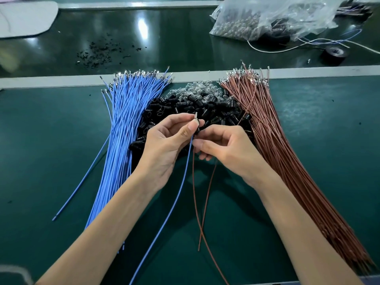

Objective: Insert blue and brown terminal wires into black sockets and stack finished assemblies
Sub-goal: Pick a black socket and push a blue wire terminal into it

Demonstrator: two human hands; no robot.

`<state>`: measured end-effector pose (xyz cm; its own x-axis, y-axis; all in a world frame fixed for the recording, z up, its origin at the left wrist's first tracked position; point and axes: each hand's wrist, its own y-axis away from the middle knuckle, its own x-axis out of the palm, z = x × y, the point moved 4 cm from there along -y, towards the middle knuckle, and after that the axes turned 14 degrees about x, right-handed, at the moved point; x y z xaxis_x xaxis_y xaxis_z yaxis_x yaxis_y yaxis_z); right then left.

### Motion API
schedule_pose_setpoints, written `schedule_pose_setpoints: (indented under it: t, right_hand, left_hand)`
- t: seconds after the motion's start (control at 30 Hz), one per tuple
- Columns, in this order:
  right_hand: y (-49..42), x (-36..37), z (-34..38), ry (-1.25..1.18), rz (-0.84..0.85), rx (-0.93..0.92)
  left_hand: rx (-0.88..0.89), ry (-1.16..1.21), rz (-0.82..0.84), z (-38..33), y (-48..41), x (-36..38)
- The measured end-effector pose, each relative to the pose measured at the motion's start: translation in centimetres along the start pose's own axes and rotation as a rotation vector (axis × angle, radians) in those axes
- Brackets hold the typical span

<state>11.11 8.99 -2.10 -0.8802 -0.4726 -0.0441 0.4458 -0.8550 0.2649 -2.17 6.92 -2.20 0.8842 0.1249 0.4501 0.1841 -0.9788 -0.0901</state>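
Two hands meet over the middle of the green table mat [308,124]. The left hand [167,146] pinches a small black socket [197,129] between its thumb and fingertips. A shiny metal tip [195,116] pokes up above the fingers. A blue wire [179,193] hangs down from the socket toward the person. The right hand [225,147] is just beside the left one. Its fingers are curled, and they pinch a thin brown wire [193,182] right under the socket. A second brown wire [208,192] hangs next to it and crosses it lower down; I cannot tell which fingers hold that one.

Behind the hands lies a big heap of black sockets [181,109], with little clear bulbs [197,89] at its far side. A fat bunch of blue wires [123,130] lies left of the heap. A bunch of brown wires [287,153] lies on the right. Far back sit a plastic bag [267,17] and a roll of black tape [334,53].
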Motion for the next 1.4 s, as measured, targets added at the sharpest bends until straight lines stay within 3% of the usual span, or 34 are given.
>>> schedule_pose_setpoints:
  t: [0.47,0.57,0.63,0.77,0.9,1.13,1.3,1.4]
  right_hand:
    - [0.3,-1.0,0.4,0.015,-0.072,-0.032]
    - [0.5,-2.4,1.2,-0.053,-0.228,-0.114]
    - [0.5,-2.1,1.3,-0.028,-0.234,-0.119]
    - [0.1,-1.7,0.6,-0.020,-0.233,-0.036]
    - [-0.3,-2.2,-0.4,0.059,-0.322,0.028]
    - [-0.5,-2.3,-0.2,0.118,-0.359,0.007]
    - [-0.5,-2.2,0.2,0.101,-0.411,-0.048]
    - [-0.3,-1.9,0.6,0.076,-0.389,-0.095]
  left_hand:
    - [-0.005,-0.146,0.019,0.1,0.2,0.0]
    - [0.086,-0.285,0.062,-0.1,0.2,0.4]
    - [0.180,-0.420,0.117,-0.2,0.5,0.7]
    - [0.310,-0.675,0.176,-0.1,0.9,0.9]
    - [0.308,-0.791,0.177,0.4,1.1,0.9]
    - [0.192,-0.773,0.207,0.7,0.8,0.6]
    - [-0.013,-0.557,0.336,1.6,1.3,1.4]
    - [-0.022,-0.533,0.310,1.7,1.4,1.6]
